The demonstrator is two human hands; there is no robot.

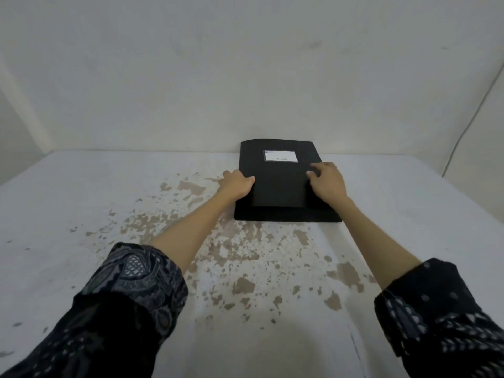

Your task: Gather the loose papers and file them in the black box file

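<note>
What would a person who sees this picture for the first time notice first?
The eye falls first on the black box file, lying flat and closed at the far side of the table against the wall, with a white label on its lid. The left hand grips its left edge and the right hand rests on its lid. No loose papers are visible.

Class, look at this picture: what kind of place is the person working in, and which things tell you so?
Probably a plain, bare room, not a furnished office. A worn white table with paint flaked off in brown patches stands against scuffed white walls; only a black box file lies on it.
</note>
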